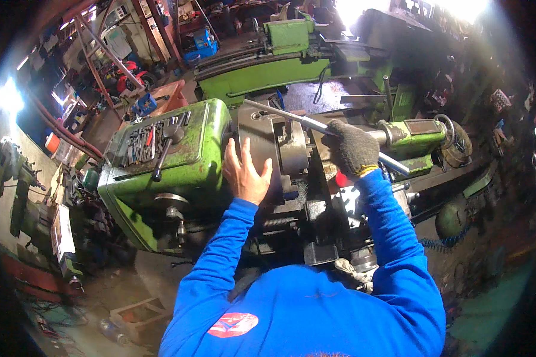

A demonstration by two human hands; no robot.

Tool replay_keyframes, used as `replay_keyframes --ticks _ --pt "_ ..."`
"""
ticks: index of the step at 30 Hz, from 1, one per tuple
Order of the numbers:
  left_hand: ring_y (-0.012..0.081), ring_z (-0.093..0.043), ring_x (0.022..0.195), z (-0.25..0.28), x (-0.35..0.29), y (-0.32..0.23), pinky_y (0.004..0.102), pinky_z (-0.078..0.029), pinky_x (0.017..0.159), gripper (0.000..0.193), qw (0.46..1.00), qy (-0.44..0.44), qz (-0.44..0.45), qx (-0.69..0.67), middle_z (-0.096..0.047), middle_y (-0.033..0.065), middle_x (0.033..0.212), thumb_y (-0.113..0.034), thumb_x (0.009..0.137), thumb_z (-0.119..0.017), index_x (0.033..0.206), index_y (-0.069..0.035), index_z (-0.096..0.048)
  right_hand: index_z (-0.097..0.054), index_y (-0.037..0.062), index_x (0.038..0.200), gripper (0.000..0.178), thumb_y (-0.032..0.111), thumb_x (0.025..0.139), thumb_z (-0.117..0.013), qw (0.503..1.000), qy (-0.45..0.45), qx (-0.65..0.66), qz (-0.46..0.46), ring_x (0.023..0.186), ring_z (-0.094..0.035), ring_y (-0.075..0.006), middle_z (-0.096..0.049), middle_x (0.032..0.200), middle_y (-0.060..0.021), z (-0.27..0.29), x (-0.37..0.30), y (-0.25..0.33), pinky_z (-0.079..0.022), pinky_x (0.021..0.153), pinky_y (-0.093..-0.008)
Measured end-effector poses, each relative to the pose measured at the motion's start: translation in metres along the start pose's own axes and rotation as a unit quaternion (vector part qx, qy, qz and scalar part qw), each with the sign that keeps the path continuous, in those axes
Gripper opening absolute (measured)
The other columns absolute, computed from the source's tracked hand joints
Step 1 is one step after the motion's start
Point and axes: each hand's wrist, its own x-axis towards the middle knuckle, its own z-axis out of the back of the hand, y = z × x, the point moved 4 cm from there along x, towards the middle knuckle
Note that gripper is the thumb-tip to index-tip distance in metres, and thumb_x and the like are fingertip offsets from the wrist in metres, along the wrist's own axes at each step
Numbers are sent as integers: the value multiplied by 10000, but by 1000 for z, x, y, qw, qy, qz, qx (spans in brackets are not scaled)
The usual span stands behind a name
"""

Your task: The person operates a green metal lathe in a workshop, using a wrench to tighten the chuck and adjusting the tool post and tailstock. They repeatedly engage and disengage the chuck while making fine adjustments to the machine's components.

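The left hand [248,175] is bare, its fingers spread and holding nothing; it lies at the near left side of a large dark chuck [257,135], though how firmly it touches cannot be told. The right hand [354,147], in a dark knitted glove with a yellow cuff edge, is closed around a long metal bar [315,124]. The bar slants from the far left, where its thinner, darker end reaches over the far side of the chuck, to the near right, where a bright tube end sticks out past the glove; whether that thinner end touches the chuck is unclear. Both forearms wear blue sleeves.

Left of the chuck stands the green headstock [202,172] of a lathe, with a jumble of hand tools [142,143] on its top and a black-knobbed lever [167,150] beside them. Right of the gloved hand sits the green tailstock [420,130], with a handwheel [450,130] at its right end. A small red object [341,179] shows just on the near side of the glove. Nearer still, a pale cloth [356,272] hangs beside the right sleeve. On the far side, a second green machine [262,78] stretches across the scene
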Motion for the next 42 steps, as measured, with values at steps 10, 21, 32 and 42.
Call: replay_keyframes --ticks 10,21,32,42 --pt "391 -363 1534 -37 164 -22 569 -292 1237 848 981 91 -169 6 -393 196 1644 -450 885 -786 1612 -200 -429 -775 191 1146 274 312 961 -614 992 116 -51 -26 1032 -765 -379 -790 1087 -154 -6 90 43 -599 862 -520" --pt "432 -678 1146 -215 265 4 500 -536 973 269 880 410 -238 25 -713 235 1224 -243 994 -664 1200 -73 -629 -740 235 1365 442 467 1013 -605 955 191 -227 -6 1310 -672 -288 -706 1420 -61 0 157 61 -547 1028 -472" --pt "418 -607 1331 -269 288 47 501 -475 1118 701 821 523 -180 143 -631 245 1441 -568 1014 -618 1537 -120 -488 -831 139 1040 253 207 929 -613 971 -45 -177 154 937 -783 -377 -798 1018 -164 62 161 63 -637 781 -478" --pt "347 -379 1560 -167 289 -7 716 -220 1244 921 828 465 -185 252 -327 117 1731 -782 902 -582 1661 -312 -358 -816 247 1217 337 404 960 -665 976 60 -207 -28 1227 -715 -290 -749 1334 -65 22 223 65 -559 1019 -477"
